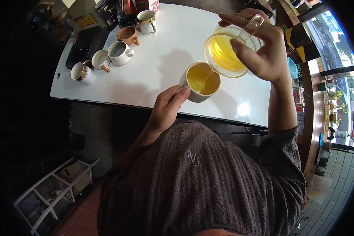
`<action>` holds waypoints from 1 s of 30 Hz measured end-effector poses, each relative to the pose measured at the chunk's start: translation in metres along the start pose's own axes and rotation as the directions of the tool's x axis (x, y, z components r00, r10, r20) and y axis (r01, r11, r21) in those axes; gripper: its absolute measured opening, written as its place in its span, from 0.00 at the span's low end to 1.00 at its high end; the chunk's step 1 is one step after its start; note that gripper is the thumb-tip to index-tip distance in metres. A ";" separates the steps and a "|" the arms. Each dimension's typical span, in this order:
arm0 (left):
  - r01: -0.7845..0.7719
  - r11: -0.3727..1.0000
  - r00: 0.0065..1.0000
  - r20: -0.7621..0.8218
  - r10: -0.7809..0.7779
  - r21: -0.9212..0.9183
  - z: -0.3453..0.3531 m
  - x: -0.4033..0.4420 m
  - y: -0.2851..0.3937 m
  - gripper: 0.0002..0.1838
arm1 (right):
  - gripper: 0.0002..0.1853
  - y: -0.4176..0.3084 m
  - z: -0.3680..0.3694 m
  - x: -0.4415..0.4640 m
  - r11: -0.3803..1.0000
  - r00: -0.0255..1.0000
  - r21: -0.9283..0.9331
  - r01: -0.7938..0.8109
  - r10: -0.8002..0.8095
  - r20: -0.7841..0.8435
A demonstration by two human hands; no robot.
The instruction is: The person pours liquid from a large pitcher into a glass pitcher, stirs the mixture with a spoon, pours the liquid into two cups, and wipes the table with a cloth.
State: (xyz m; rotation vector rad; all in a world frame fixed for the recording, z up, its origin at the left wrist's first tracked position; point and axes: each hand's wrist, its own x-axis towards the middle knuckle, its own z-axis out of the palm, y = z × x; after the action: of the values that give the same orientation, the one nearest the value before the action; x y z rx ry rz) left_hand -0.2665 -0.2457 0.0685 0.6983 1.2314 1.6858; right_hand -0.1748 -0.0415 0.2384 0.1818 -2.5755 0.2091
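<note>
My left hand (169, 105) is closed on the handle of a pale mug (196, 97), whose inside shows yellow liquid. Tilted above the mug's right rim is a clear glass pitcher (227, 53) of yellow liquid. A thin stream runs from its lip into the mug. My right hand (261, 51) grips the pitcher by its clear glass handle, thumb near the rim and some fingers stretched past it. Whether the mug's base rests on the table is hard to see.
Several mugs stand at the table's left, among them a brown cup (128, 35), a grey-white mug (120, 54) and a gold-trimmed mug (146, 23). Behind them sits a black device (82, 47). The white table (161, 74) ends just before my body. A wooden counter (311, 98) runs along the right.
</note>
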 end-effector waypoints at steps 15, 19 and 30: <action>0.023 1.000 0.999 0.035 -0.022 -0.012 -0.024 0.031 -0.044 0.17 | 0.21 0.032 0.057 -0.084 0.570 0.570 0.677 -0.466 0.778 -0.263; 0.000 1.000 1.000 0.024 0.000 -0.002 -0.041 0.049 -0.063 0.17 | 0.20 0.021 0.058 -0.112 0.433 0.342 0.832 -0.345 0.884 -0.318; 0.066 0.997 0.993 -0.102 -0.063 0.027 -0.069 0.109 -0.087 0.15 | 0.18 0.012 0.054 -0.169 0.414 0.221 0.808 -0.419 0.910 -0.351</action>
State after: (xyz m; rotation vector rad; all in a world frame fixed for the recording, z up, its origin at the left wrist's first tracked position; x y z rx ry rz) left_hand -0.3423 -0.1688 -0.0437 0.5910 1.3388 1.6691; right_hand -0.0617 -0.0252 0.1017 -0.8128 -1.3916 1.1519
